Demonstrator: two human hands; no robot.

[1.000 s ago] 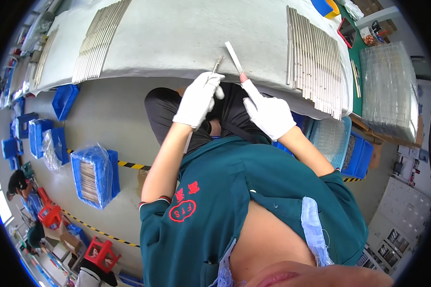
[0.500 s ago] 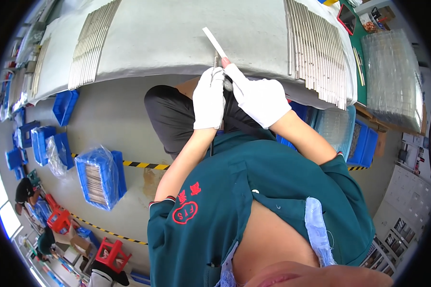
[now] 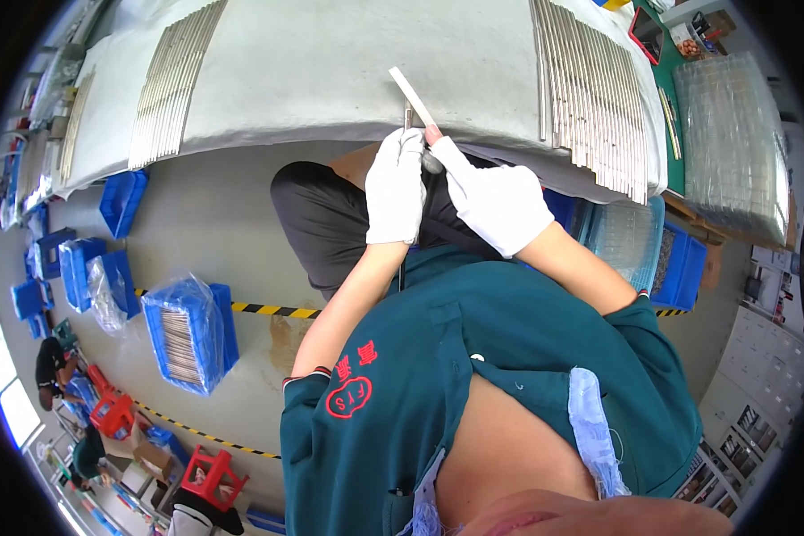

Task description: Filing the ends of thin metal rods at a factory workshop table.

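Observation:
My left hand (image 3: 395, 192), in a white glove, is closed around a slim metal rod (image 3: 408, 117). A short end of the rod sticks out above the fingers, and a thin dark length shows below the hand. My right hand (image 3: 502, 204), also gloved but with a bare fingertip showing, grips a flat white strip (image 3: 412, 96). The strip slants up and left, its far end over the grey-covered table (image 3: 348, 71). Both hands are close together at the table's near edge, above my lap. A small grey rounded patch (image 3: 431, 163) lies between them; what it is I cannot tell.
Rows of metal rods lie on the table at the left (image 3: 174, 85) and right (image 3: 590, 98). Farther right stands a clear plastic-wrapped stack (image 3: 737, 134). Blue crates (image 3: 188, 335) stand on the floor at left, one holding rods; another crate (image 3: 679, 268) is at right.
Both hands have shifted slightly toward my body and to the right, with the rod and the white strip still in them. The strip's far end has come down nearer the table edge.

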